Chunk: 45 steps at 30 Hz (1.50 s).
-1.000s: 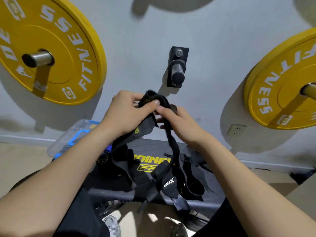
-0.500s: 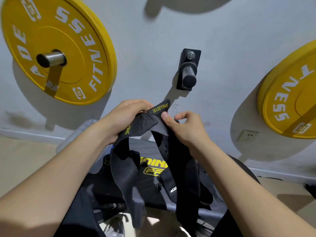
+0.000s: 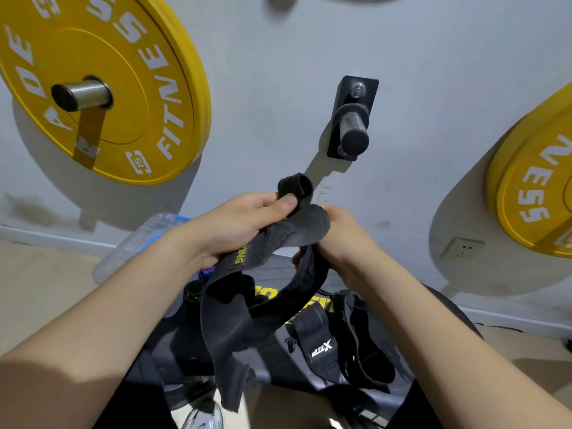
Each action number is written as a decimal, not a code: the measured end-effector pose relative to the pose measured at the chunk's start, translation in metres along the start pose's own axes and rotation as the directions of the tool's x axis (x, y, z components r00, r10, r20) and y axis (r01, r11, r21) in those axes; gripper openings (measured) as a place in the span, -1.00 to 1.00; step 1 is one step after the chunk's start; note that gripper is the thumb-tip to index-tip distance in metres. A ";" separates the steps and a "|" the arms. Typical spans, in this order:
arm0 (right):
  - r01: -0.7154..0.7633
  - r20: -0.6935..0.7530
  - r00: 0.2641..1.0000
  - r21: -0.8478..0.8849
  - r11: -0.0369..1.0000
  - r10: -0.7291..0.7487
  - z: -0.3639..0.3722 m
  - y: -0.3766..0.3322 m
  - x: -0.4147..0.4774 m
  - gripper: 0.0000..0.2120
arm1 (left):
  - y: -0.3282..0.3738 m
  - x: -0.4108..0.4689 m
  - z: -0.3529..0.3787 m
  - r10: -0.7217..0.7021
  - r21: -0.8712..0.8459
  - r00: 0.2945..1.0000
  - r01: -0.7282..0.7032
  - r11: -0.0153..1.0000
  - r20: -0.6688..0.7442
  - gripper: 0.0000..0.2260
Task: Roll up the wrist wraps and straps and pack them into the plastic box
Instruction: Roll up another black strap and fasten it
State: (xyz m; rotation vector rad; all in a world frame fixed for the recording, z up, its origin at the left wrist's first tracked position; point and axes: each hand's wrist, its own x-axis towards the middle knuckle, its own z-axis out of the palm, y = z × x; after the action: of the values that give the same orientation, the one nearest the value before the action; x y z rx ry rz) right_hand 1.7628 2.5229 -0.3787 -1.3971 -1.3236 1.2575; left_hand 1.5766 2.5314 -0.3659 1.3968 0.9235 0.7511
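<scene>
Open air above the held strap (image 3: pixel 306 224), between the left yellow plate (image 3: pixel 93 88) and right yellow plate (image 3: pixel 541 181), is broken only by 1 black peg (image 3: pixel 353 125) jutting from the wall. The left forearm (image 3: pixel 123 305) crosses before the plastic box (image 3: pixel 145 233); loose straps (image 3: pixel 318 345) clutter the bench (image 3: pixel 278 371).

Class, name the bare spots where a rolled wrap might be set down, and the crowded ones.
Free: beige floor left of the clear plastic box, and beige floor below the white wall socket. Crowded: the black yellow-lettered pad, strewn with loose black straps, beneath the held black wrist wrap.
</scene>
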 end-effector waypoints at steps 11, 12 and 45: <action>0.057 -0.138 0.988 -0.052 0.997 -0.064 -0.001 0.010 0.023 -0.76 | -0.009 0.014 0.007 0.029 0.018 0.990 -0.027 0.999 -0.141 -0.57; 0.056 -0.131 0.990 -0.006 0.998 -0.057 -0.001 0.011 0.024 -0.77 | -0.010 0.015 0.007 0.040 0.023 0.988 -0.037 0.999 -0.147 -0.56; 0.034 0.522 0.843 0.188 0.982 -0.129 -0.018 -0.018 0.008 -0.63 | -0.005 0.007 -0.026 0.129 0.025 0.975 -0.127 0.992 -0.180 -0.60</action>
State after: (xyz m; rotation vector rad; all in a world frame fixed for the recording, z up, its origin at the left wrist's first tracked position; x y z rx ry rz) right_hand 1.7772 2.5340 -0.3594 -0.8814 -1.5715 1.7349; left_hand 1.5564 2.5498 -0.3704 1.4274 0.9869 0.9838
